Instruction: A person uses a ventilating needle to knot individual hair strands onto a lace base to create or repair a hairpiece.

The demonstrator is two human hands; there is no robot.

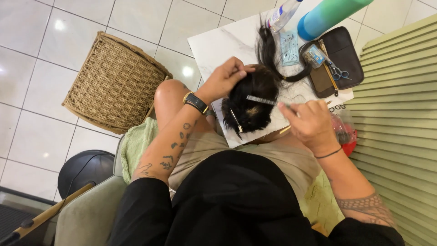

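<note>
Dark hairpiece (250, 102) sits on my lap against the white table (218, 45); my left hand (225, 79) presses its top with curled fingers, my right hand (309, 123) pinches a silver clip (261, 99) into it

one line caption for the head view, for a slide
Left hand steadies a black hairpiece while right hand works beside a silver clip.

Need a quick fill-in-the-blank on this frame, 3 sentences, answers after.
1. The left hand wears a black ____ on its wrist.
2. Both hands work on a dark hairpiece pinned with silver ____.
3. The woven ____ stands on the tiled floor.
Answers: watch; clips; basket
</note>
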